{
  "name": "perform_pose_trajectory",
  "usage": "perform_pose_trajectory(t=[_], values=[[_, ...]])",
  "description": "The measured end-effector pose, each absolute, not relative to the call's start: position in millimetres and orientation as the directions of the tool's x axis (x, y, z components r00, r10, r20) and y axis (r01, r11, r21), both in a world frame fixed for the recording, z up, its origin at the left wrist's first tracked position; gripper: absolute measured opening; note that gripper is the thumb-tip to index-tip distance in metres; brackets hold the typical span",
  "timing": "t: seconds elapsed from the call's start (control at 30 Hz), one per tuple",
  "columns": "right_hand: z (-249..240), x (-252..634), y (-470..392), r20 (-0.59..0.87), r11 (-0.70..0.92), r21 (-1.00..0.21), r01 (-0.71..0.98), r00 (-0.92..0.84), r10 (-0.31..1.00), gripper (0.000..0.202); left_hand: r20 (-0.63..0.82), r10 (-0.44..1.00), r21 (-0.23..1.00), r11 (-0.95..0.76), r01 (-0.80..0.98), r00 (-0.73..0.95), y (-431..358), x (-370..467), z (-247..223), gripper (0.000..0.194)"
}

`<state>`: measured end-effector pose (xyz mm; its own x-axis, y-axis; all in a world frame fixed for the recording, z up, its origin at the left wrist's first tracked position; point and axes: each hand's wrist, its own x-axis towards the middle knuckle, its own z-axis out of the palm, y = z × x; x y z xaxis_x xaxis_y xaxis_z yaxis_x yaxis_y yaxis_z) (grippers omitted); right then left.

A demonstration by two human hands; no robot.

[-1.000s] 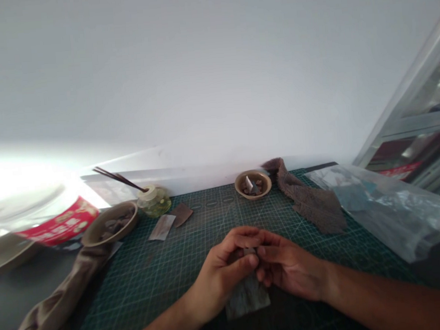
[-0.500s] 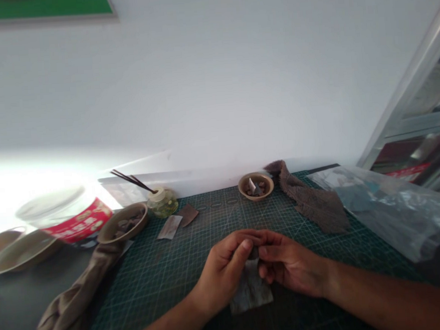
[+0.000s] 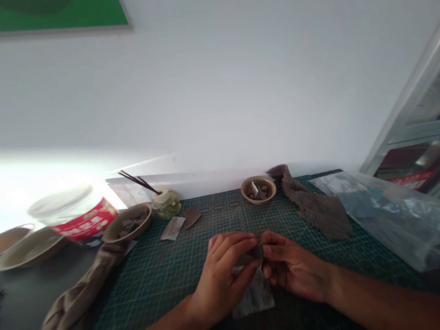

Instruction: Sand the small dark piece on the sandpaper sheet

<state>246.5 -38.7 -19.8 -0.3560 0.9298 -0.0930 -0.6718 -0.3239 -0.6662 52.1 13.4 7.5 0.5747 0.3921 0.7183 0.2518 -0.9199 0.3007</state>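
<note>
Green mat (image 3: pixel 153 290), dark piece (image 3: pixel 256 252) between fingertips (image 3: pixel 252 242)

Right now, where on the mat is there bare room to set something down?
The mat is bare between the long left cloth and left hand, and between the brown scrap and small bowl. It's crowded far left, around the bottle and larger bowl, and along the right edge, under the plastic bag.

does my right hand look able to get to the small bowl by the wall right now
Probably yes. Only green mat seems to lie between the right hand and the small bowl. The hand's fingers are on a small dark piece, though, so they would likely have to let go first.
</note>
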Motion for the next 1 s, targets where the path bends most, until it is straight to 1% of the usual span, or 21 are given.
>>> perform_pose_trajectory(t=[0.13,0.33,0.53,0.7,0.77,0.83,0.9,0.97,1.0], values=[[-21,246,-38,-0.088,-0.324,-0.670,-0.668,-0.362,0.928,0.032,0.746,0.377,0.288,-0.926,0.243,0.550,14,51,6,0.022],[-22,244,-39,-0.077,-0.331,-0.676,-0.658,-0.384,0.920,0.034,0.775,0.309,0.225,-0.950,0.217,0.551,15,48,10,0.022],[-23,244,-39,-0.061,-0.322,-0.675,-0.663,-0.385,0.921,0.033,0.785,0.270,0.187,-0.961,0.203,0.557,14,48,12,0.022],[-23,245,-37,-0.055,-0.306,-0.692,-0.654,-0.374,0.926,0.036,0.808,0.269,0.207,-0.963,0.174,0.525,16,49,7,0.017],[-22,244,-38,-0.042,-0.252,-0.742,-0.622,-0.332,0.942,0.035,0.799,0.294,0.240,-0.956,0.170,0.524,15,49,5,0.016],[-19,243,-41,0.010,-0.137,-0.836,-0.531,-0.265,0.964,0.032,0.776,0.328,0.278,-0.945,0.174,0.538,15,48,4,0.016],[-15,242,-47,0.086,0.009,-0.929,-0.370,-0.192,0.978,0.026,0.733,0.356,0.314,-0.933,0.175,0.580,14,46,6,0.016],[-9,242,-52,0.167,0.151,-0.980,-0.132,-0.119,0.979,0.018,0.648,0.391,0.364,-0.913,0.185,0.653,15,43,11,0.019],[-6,242,-55,0.213,0.214,-0.977,0.007,-0.097,0.972,0.016,0.591,0.420,0.400,-0.894,0.202,0.689,15,40,14,0.021]])
